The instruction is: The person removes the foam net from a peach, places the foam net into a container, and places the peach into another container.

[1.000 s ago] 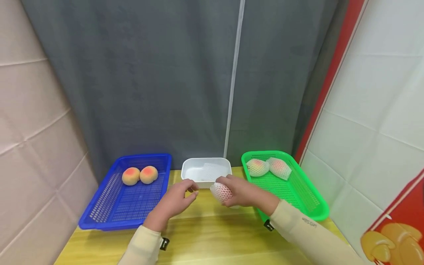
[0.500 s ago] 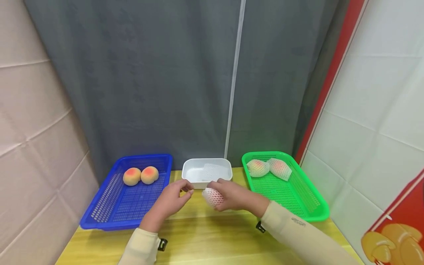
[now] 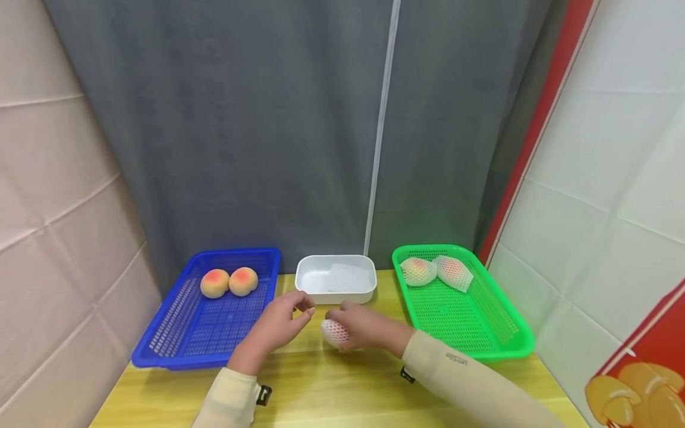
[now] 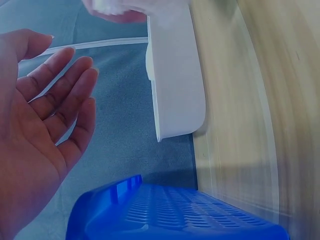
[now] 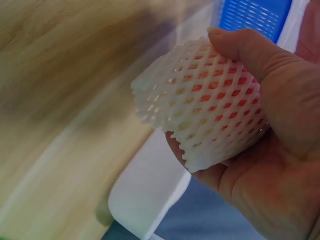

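Observation:
My right hand grips a peach in a white foam net above the wooden table, in front of the white tray. In the right wrist view the thumb and fingers wrap round the netted peach, its red skin showing through the mesh. To its left, my left hand holds nothing; its fingers are loosely bent and apart from the peach. The left wrist view shows that left hand with palm and fingers relaxed, beside the white tray and the blue basket.
Two bare peaches lie in the blue basket on the left. Two netted peaches sit at the back of the green basket on the right. The white tray holds what looks like white foam netting. A grey curtain hangs behind.
My right hand has carried the netted peach leftward and slightly toward the front of the table, closer to my left hand. The left hand has barely moved.

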